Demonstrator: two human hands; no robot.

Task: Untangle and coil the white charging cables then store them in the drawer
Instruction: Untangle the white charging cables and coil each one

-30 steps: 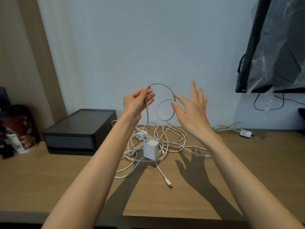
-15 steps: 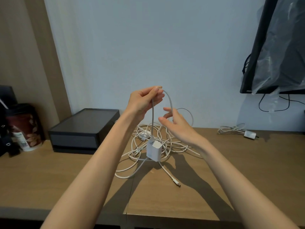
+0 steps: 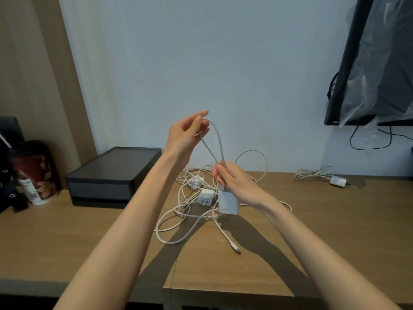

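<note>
A tangle of white charging cables (image 3: 190,211) lies on the wooden desk (image 3: 324,231) with two small white plug adapters in it. My left hand (image 3: 186,136) pinches the top of a lifted cable loop (image 3: 218,139) above the pile. My right hand (image 3: 234,179) grips both strands of that loop lower down, where they cross. A larger white charger block (image 3: 227,202) hangs just under my right hand. One free connector end (image 3: 237,249) lies on the desk toward me. The black drawer unit (image 3: 111,175) stands shut at the left against the wall.
A separate coiled white cable with its plug (image 3: 321,175) lies at the back right of the desk. A dark printed canister (image 3: 36,171) and black items stand at the far left. A plastic-covered monitor (image 3: 375,63) hangs at upper right with black wires below.
My right hand went from spread open beside the loop to closing round both strands lower down. The loop narrowed, and the charger block swung right under that hand.
</note>
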